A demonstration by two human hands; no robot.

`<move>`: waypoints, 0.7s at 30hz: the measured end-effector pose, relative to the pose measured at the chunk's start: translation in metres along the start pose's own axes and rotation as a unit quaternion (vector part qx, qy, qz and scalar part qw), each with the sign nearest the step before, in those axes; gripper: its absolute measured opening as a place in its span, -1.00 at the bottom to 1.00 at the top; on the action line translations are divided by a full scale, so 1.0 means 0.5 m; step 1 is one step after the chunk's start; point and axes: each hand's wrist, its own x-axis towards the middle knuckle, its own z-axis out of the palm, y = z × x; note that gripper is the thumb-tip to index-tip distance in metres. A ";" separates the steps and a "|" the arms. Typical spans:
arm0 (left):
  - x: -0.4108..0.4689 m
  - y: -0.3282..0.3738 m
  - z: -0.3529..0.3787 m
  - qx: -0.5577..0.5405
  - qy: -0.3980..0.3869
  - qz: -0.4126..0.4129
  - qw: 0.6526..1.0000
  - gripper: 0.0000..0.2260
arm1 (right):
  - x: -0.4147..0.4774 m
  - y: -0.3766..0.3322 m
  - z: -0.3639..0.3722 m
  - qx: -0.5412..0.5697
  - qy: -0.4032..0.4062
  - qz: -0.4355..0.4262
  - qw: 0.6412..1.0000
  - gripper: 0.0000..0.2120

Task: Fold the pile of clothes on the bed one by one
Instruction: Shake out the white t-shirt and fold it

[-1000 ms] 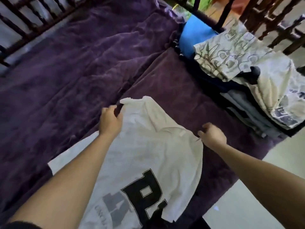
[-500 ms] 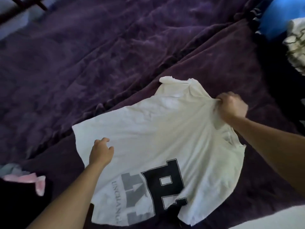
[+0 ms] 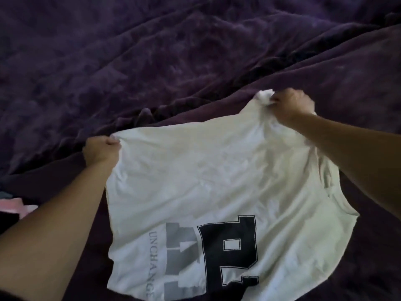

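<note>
A white T-shirt [image 3: 217,174] with large black and grey block letters lies spread on the purple blanket [image 3: 152,61]. My left hand [image 3: 100,149] grips the shirt's far left corner, fingers curled round the hem. My right hand [image 3: 289,106] grips a bunched bit of the shirt's fabric at its far right end, near a sleeve. The cloth is pulled taut between the two hands. The printed letters face up at the near edge.
Deep folds and a ridge run across the blanket beyond the shirt. A bit of pink and grey clothing [image 3: 19,206] shows at the left edge, beside my left forearm. The pile of clothes is out of view.
My left hand has gone from the shirt's middle to its far left corner and taken hold. My right hand has bunched the fabric further up. The shirt lies flatter and wider.
</note>
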 end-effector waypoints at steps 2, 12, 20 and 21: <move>0.028 0.029 -0.007 -0.016 0.066 0.052 0.996 -0.81 | 0.034 0.008 -0.033 0.086 0.076 0.039 0.993 -0.73; -0.165 -0.066 -0.030 0.032 0.001 0.134 0.990 -0.64 | -0.236 0.007 0.013 0.139 0.096 -0.151 0.974 -0.69; -0.492 -0.419 -0.025 0.052 -0.134 -0.157 0.977 -0.54 | -0.731 0.091 0.226 0.007 -0.222 -0.345 0.912 -0.65; -0.509 -0.435 -0.027 0.014 -0.139 -0.156 0.978 -0.68 | -0.760 0.100 0.241 -0.047 -0.232 -0.349 0.907 -0.58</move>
